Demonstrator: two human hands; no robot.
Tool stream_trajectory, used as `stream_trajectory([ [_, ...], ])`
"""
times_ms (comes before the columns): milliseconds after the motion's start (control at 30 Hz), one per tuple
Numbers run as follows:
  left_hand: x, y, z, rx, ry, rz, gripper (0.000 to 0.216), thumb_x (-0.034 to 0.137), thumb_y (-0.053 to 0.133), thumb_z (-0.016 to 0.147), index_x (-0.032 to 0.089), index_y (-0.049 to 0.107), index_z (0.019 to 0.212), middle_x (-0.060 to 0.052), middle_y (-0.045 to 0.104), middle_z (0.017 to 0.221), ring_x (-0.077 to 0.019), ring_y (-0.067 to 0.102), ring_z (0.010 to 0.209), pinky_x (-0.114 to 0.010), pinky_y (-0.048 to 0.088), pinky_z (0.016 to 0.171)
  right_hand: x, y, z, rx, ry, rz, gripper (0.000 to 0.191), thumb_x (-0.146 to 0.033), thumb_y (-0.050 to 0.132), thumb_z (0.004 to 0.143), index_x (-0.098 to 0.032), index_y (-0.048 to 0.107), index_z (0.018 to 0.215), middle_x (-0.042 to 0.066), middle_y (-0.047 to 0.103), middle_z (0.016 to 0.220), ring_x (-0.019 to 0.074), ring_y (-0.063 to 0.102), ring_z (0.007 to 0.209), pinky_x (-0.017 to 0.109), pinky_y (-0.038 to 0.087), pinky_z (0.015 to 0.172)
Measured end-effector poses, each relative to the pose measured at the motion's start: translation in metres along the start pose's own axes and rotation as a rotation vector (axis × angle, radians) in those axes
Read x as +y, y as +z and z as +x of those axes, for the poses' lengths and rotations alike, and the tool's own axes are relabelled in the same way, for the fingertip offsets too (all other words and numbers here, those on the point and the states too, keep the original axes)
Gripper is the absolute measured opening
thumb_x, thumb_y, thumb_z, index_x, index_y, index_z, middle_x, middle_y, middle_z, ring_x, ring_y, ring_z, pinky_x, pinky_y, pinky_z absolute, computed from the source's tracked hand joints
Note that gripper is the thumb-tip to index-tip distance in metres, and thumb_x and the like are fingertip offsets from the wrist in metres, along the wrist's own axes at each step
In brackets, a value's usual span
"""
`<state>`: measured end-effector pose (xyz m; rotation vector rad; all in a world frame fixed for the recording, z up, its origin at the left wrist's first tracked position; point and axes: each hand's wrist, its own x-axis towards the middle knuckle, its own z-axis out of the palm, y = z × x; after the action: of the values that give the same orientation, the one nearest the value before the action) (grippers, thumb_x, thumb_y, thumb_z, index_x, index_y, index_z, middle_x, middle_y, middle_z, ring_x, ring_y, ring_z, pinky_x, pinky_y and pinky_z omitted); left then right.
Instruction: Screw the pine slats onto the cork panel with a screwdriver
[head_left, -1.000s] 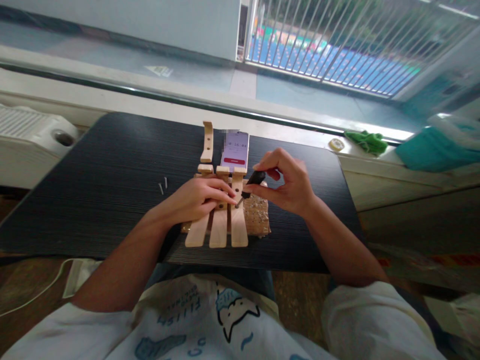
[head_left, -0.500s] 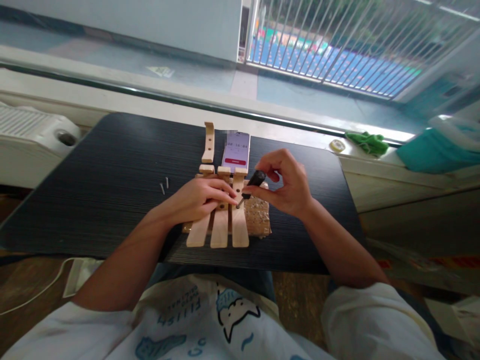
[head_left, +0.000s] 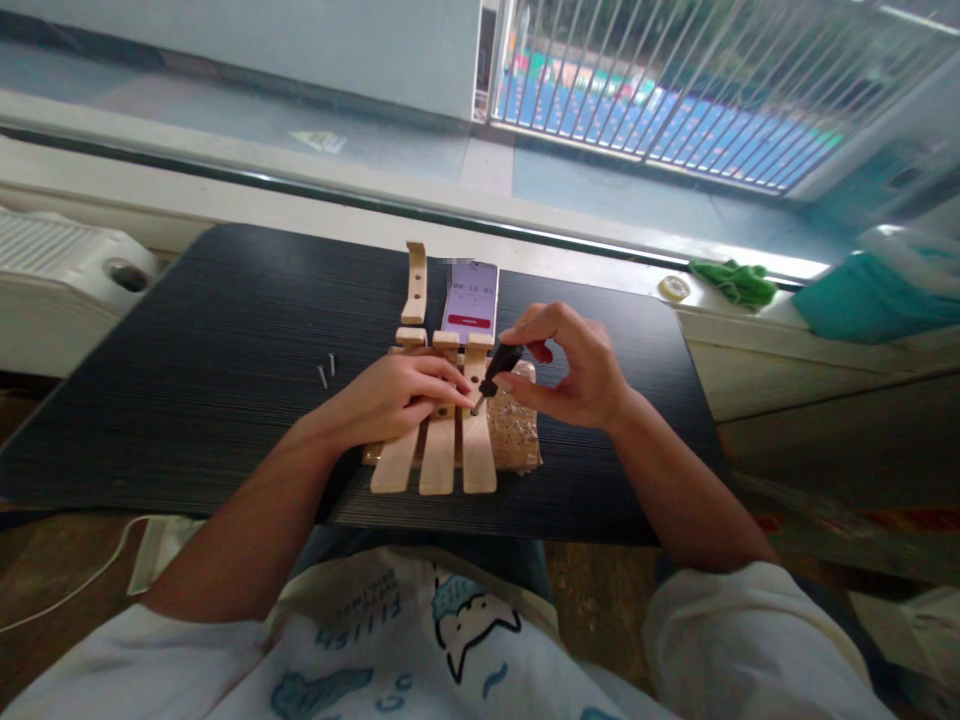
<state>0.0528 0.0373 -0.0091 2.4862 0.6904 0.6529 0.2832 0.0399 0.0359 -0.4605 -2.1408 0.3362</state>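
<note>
My right hand [head_left: 574, 365] grips the black handle of a screwdriver [head_left: 501, 366] between thumb and fingers. Its shaft slants down to a hole in the rightmost of three pale wooden hooks [head_left: 480, 465], which lie side by side. My left hand [head_left: 409, 388] rests across the hooks with its fingers stretched out, one fingertip close to the screwdriver's tip. Under the hooks is a brown wrapped block [head_left: 517, 430]. A separate wooden hook [head_left: 415, 285] with two holes lies behind them. Two screws [head_left: 328, 370] lie left of my left hand.
A phone [head_left: 471, 300] showing a timer lies behind the hooks on the dark table [head_left: 187, 400]. On the sill sit a tape roll [head_left: 674, 288], a green cloth [head_left: 735, 284] and a teal container [head_left: 847, 298]. A white radiator [head_left: 67, 260] stands at the left.
The fingers of my right hand have shifted on the screwdriver handle, and the handle stands slightly more upright. My left hand stays in place on the hooks.
</note>
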Motion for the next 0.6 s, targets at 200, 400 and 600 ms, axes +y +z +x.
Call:
stream_trajectory([
  [200,-0.0001,-0.0005,0.0005,0.009,0.014,0.000,0.039,0.004,0.045,0.083,0.023,0.076,0.099,-0.002,0.072,0.103,-0.0132,0.065,0.094,-0.026,0.049,0.092,-0.0015,-0.0074,0.0004,-0.112,0.028,0.055,0.020,-0.015,0.057,0.083,-0.018,0.054,0.103,0.002,0.063,0.086,0.0061,0.046,0.061,0.023,0.043,0.056],
  [400,-0.0005,0.0000,0.0006,-0.001,-0.003,-0.001,0.039,0.005,0.045,0.083,0.023,0.075,0.100,-0.001,0.072,0.104,-0.0135,0.064,0.094,-0.027,0.048,0.094,-0.0039,-0.0082,0.0011,-0.178,0.076,0.192,0.018,-0.013,0.054,0.087,-0.018,0.049,0.103,0.008,0.069,0.109,0.0039,0.051,0.063,0.021,0.044,0.057],
  [600,0.0011,-0.0013,0.0010,-0.014,-0.010,-0.006,0.039,0.006,0.044,0.085,0.023,0.075,0.100,-0.002,0.072,0.103,-0.0136,0.064,0.095,-0.027,0.048,0.093,-0.0032,-0.0065,-0.0017,-0.185,0.135,0.257,0.019,-0.014,0.055,0.087,-0.017,0.049,0.105,0.004,0.068,0.093,0.0039,0.050,0.060,0.020,0.041,0.052],
])
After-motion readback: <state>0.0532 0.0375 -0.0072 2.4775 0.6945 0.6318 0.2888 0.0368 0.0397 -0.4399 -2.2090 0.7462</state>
